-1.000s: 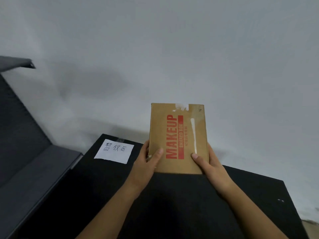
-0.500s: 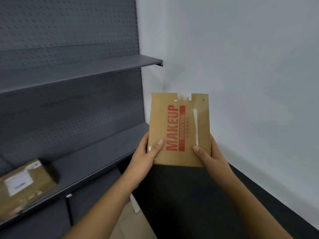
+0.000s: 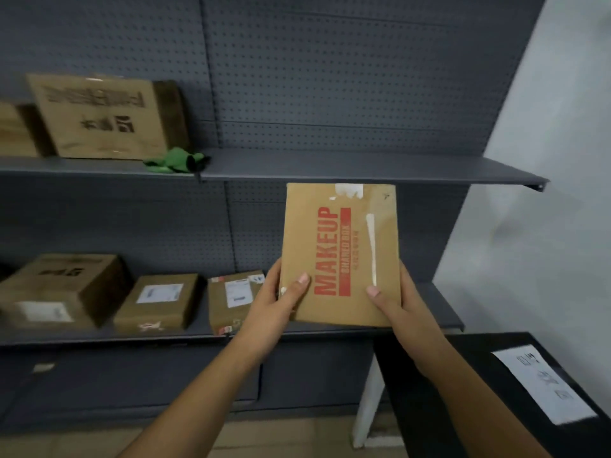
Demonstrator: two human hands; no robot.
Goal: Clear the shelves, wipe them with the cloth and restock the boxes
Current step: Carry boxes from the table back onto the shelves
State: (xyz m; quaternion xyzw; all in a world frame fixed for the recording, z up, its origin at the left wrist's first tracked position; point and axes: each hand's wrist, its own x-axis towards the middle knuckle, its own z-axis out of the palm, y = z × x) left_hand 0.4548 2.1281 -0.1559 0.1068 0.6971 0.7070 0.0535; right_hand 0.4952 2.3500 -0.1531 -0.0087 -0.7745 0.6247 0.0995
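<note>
A flat brown box printed MAKEUP in red [image 3: 342, 246] is held upright in front of the grey shelving. My left hand [image 3: 281, 302] grips its lower left edge, thumb across the front. My right hand [image 3: 396, 309] grips its lower right edge the same way. The box hangs in front of the lower shelf [image 3: 439, 312], right of three cardboard boxes, the nearest [image 3: 231, 299] just beside my left hand. A crumpled green cloth [image 3: 175, 160] lies on the upper shelf [image 3: 363, 166] next to a large leaning box [image 3: 99, 117].
A black table [image 3: 496, 391] with a white paper label [image 3: 545, 381] stands at the lower right, against a white wall [image 3: 545, 160]. Two more boxes [image 3: 158, 302] [image 3: 59, 289] sit on the lower shelf at left. The shelf back is perforated grey panel.
The view has swung left from the black table to the shelving. Both hands carried the MAKEUP box along, still holding it the same way.
</note>
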